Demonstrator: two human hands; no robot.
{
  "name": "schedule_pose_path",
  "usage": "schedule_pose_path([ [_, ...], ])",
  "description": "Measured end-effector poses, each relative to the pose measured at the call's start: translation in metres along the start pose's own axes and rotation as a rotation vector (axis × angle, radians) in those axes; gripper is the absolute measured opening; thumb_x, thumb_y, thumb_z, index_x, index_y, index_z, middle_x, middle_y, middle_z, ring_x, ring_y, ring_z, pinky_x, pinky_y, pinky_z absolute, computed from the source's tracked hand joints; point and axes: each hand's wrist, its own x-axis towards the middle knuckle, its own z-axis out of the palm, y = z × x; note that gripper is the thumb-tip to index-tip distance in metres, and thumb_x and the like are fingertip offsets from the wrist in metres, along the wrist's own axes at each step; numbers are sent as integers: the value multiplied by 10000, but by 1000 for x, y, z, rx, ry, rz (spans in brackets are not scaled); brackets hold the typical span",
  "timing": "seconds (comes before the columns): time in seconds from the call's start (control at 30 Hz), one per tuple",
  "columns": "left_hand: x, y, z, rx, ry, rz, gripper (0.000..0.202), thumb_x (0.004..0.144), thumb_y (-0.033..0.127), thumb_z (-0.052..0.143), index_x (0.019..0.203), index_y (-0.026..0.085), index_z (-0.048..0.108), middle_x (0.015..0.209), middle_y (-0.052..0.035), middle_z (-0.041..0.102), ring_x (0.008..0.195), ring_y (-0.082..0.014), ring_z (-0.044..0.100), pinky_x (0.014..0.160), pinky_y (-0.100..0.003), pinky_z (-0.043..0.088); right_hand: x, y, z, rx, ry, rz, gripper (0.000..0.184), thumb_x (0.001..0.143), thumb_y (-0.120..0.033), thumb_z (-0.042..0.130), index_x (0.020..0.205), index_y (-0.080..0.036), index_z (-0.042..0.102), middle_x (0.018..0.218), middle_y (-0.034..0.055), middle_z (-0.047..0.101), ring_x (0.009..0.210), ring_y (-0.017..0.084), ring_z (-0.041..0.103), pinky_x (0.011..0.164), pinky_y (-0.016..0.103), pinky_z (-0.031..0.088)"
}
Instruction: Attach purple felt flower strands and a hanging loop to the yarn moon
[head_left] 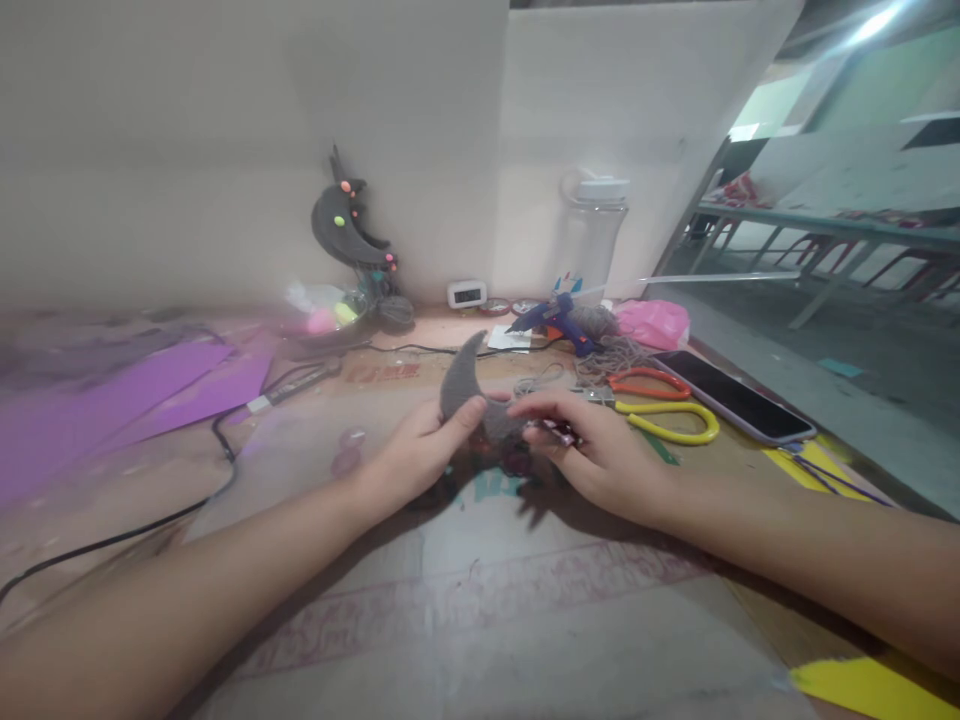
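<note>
A grey crescent-shaped piece wrapped in yarn (pixel 459 378) stands on end at the middle of the table. My left hand (pixel 420 452) grips its lower part, thumb pressed on the front. My right hand (pixel 592 445) is closed on the other end of the crescent, fingers pinched together, with something small and dark under the fingertips that I cannot make out. A finished grey crescent ornament with coloured dots (pixel 349 225) stands against the back wall.
A blue glue gun (pixel 555 320), grey yarn (pixel 611 345), orange and yellow scissors (pixel 664 410), a phone (pixel 739 397) and a pink bag (pixel 654 322) lie to the right. Purple sheets (pixel 112 405) and a black cable (pixel 225 440) are on the left. A water bottle (pixel 596 235) stands behind.
</note>
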Motion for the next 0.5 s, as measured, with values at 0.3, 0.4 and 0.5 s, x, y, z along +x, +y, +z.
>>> schedule_pose_path([
  [0.3,0,-6,-6,-16,150,-104,629,904,651,317,1023,170,704,833,-67,710,709,-181,638,666,-272,501,11,6,0,69,-46,278,206,841,-321,569,885,-164,695,728,19,669,594,125,551,543,225,408],
  [0.4,0,-6,-5,3,146,-114,633,903,656,306,1044,169,685,793,-50,692,670,-168,612,640,-266,490,11,3,1,60,-137,275,150,788,-295,635,802,-162,703,658,5,647,571,115,533,529,213,384],
  [0.5,1,-7,-5,9,127,-101,610,901,648,322,1027,162,668,743,-36,661,624,-152,581,599,-257,472,10,5,4,61,-182,286,123,779,-282,656,788,-168,700,644,-5,637,566,109,532,526,209,376],
])
